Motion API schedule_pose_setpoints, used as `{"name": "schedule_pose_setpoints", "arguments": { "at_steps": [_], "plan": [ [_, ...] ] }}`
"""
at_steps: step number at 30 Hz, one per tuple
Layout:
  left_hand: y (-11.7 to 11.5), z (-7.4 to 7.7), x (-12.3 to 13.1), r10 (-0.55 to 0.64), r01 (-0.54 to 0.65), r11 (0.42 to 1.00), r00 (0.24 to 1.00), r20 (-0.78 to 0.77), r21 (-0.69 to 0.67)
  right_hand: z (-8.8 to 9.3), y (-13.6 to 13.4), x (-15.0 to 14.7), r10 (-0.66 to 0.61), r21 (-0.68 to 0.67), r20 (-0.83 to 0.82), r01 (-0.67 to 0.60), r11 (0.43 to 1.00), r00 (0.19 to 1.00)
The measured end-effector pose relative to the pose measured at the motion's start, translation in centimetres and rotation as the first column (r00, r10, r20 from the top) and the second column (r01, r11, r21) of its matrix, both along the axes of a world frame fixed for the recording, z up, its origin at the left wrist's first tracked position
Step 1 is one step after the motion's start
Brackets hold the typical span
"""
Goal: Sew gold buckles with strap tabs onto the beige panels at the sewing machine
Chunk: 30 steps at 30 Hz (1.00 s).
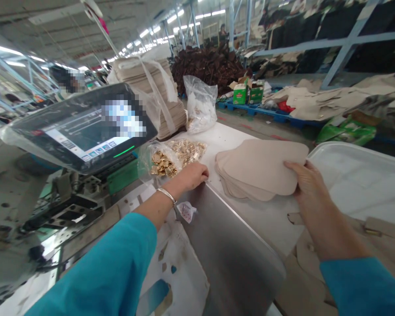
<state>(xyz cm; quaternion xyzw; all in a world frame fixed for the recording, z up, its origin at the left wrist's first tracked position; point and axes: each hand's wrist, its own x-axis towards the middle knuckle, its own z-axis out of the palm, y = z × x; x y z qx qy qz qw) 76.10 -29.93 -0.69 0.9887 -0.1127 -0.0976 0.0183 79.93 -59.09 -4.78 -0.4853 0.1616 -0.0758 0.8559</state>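
While our right hand (307, 179) pinches the panel (266, 162), let's keep it flat — our left hand (196, 174) curls near gold bits (164, 164), can't tell if holding any

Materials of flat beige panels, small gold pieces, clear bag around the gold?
Flat beige rounded panels: perhaps leather-like sheet or fabric, matte; even colour, weave not readable.
Small gold-coloured pieces: likely metal or plated plastic, glossy; bright glints.
Clear crinkled bag: probably thin plastic film, shiny; see-through, creased.
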Motion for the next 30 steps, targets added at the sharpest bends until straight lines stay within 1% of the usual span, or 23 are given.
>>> {"name": "schedule_pose_setpoints", "arguments": {
  "at_steps": [5, 9, 12, 14, 17, 19, 21, 23, 24, 25, 27, 29, 30],
  "plan": [
    [-0.8, -0.6, 0.0, -0.029, 0.029, 0.998, 1.000, -0.006, 0.060, -0.3, -0.1, 0.1, 0.004, -0.003, 0.011, -0.004, 1.000, 1.000],
    [-1.3, -0.8, -0.5, -0.054, 0.053, 0.993, 0.998, 0.012, 0.107, -0.4, -0.1, 0.2, 0.001, 0.002, 0.031, -0.001, 1.000, 1.000],
    [-1.8, -0.8, -0.8, -0.078, 0.074, 0.990, 0.997, 0.029, 0.116, -0.3, -0.1, 0.2, 0.004, -0.004, 0.030, -0.004, 1.000, 1.000],
    [-2.1, -0.4, -1.1, -0.085, 0.079, 0.991, 0.995, 0.052, 0.108, -0.2, 0.0, 0.1, 0.010, -0.009, 0.030, -0.010, 1.000, 0.999],
    [-1.9, 1.2, -2.4, -0.065, 0.056, 0.996, 0.989, 0.132, 0.076, 0.0, 0.0, -0.1, 0.004, -0.024, 0.012, -0.004, 1.000, 1.000],
    [-1.0, 2.6, -3.7, -0.012, 0.007, 1.000, 0.960, 0.279, 0.018, 0.0, 0.0, -0.2, -0.002, -0.044, -0.004, 0.002, 0.999, 1.000],
    [0.9, 3.7, -5.1, 0.083, -0.082, 0.996, 0.886, 0.456, -0.021, 0.0, 0.0, -0.3, 0.003, -0.066, -0.011, -0.004, 0.998, 1.000],
    [3.4, 4.2, -6.2, 0.163, -0.204, 0.979, 0.810, 0.564, 0.010, -0.1, -0.1, -0.3, 0.019, -0.081, -0.013, -0.020, 0.997, 1.000],
    [4.7, 4.1, -6.6, 0.183, -0.259, 0.965, 0.797, 0.576, 0.051, -0.1, -0.1, -0.3, 0.027, -0.086, -0.012, -0.028, 0.996, 1.000],
    [6.0, 3.9, -6.8, 0.194, -0.299, 0.949, 0.804, 0.563, 0.100, -0.1, -0.1, -0.3, 0.032, -0.091, -0.009, -0.032, 0.995, 0.999],
    [8.1, 3.3, -7.0, 0.211, -0.336, 0.922, 0.853, 0.478, 0.192, -0.1, -0.1, -0.4, 0.032, -0.103, -0.005, -0.032, 0.994, 0.999],
    [9.2, 2.8, -6.9, 0.227, -0.338, 0.908, 0.893, 0.389, 0.246, 0.0, 0.0, -0.6, 0.033, -0.116, -0.010, -0.034, 0.993, 0.999],
    [9.4, 2.7, -6.8, 0.237, -0.341, 0.909, 0.896, 0.376, 0.239, 0.1, 0.0, -0.6, 0.034, -0.120, -0.014, -0.036, 0.992, 0.999]
  ]
}}
